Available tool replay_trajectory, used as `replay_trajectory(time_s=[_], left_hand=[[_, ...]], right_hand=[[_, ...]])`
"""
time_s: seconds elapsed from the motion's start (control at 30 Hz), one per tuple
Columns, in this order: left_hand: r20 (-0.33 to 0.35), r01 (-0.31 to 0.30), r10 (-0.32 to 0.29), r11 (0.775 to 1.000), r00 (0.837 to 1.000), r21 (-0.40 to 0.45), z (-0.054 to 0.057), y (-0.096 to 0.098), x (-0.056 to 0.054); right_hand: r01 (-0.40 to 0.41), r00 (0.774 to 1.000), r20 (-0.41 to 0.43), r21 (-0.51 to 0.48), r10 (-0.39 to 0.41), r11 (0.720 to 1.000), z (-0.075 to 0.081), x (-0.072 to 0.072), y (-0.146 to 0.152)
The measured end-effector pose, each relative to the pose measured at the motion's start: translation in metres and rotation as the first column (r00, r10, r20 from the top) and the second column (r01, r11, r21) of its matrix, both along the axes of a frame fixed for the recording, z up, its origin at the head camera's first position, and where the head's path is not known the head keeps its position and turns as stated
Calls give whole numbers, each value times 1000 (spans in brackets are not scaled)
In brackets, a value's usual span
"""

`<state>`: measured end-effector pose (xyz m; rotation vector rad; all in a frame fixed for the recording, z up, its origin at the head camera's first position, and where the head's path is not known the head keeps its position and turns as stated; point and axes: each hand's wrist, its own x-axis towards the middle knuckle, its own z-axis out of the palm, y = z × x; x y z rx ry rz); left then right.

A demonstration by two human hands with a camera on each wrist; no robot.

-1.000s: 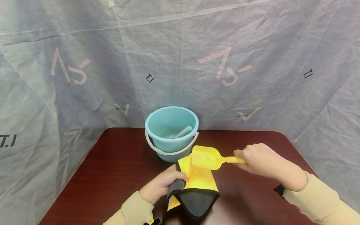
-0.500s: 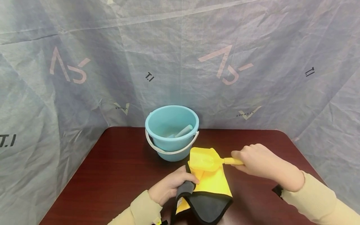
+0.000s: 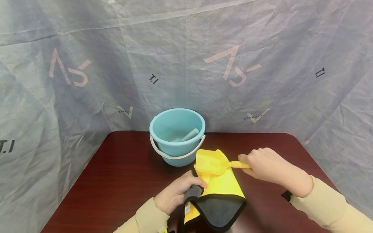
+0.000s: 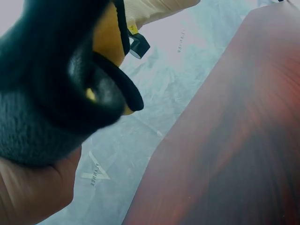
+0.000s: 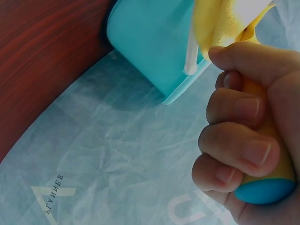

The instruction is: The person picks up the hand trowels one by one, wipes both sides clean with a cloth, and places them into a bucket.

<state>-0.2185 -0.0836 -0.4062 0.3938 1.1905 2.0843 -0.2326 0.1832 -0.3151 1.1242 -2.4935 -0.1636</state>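
My right hand (image 3: pixel 263 166) grips the handle of a yellow toy shovel (image 3: pixel 212 161), its blade pointing left. In the right wrist view the fingers curl round the handle, whose end (image 5: pixel 265 191) is blue. My left hand (image 3: pixel 180 191) holds a yellow and dark grey cloth (image 3: pixel 222 184) with black edging, the thumb on its yellow side. The shovel's blade lies over the upper part of the cloth; whether they touch I cannot tell for sure. Grey folds of the cloth (image 4: pixel 37 126) fill much of the left wrist view.
Behind the hands, a light blue bucket (image 3: pixel 177 149) with a white handle (image 3: pixel 177 157) stands on the dark red table (image 3: pixel 122 181). Inside lies a light blue stick-like thing (image 3: pixel 190 135). A grey printed sheet (image 3: pixel 186 64) hangs round the table's back and sides.
My left hand and the cloth have shifted to the right, mostly in the first half second. The right hand has moved slightly left with the shovel. The bucket stays in place.
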Motion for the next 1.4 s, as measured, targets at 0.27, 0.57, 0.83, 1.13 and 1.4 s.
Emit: replay_trajectory(time_s=[0.27,0.57,0.83,1.13,1.4], left_hand=[[-17,-25,25,1000,1000,18,2,-5,-1],[-43,-21,23,998,999,58,4,-16,-2],[-48,-20,23,997,999,71,8,-28,-3],[-60,-11,16,997,998,76,9,-40,-2],[-55,-29,33,998,998,60,13,-52,1]], right_hand=[[1,1000,-14,-8,-1,1000,0,0,2],[-6,999,-34,-20,5,1000,1,0,6],[29,1000,-1,-3,-29,1000,0,0,12],[34,999,15,0,-34,999,1,0,15],[9,1000,-2,-7,-9,1000,1,1,15]])
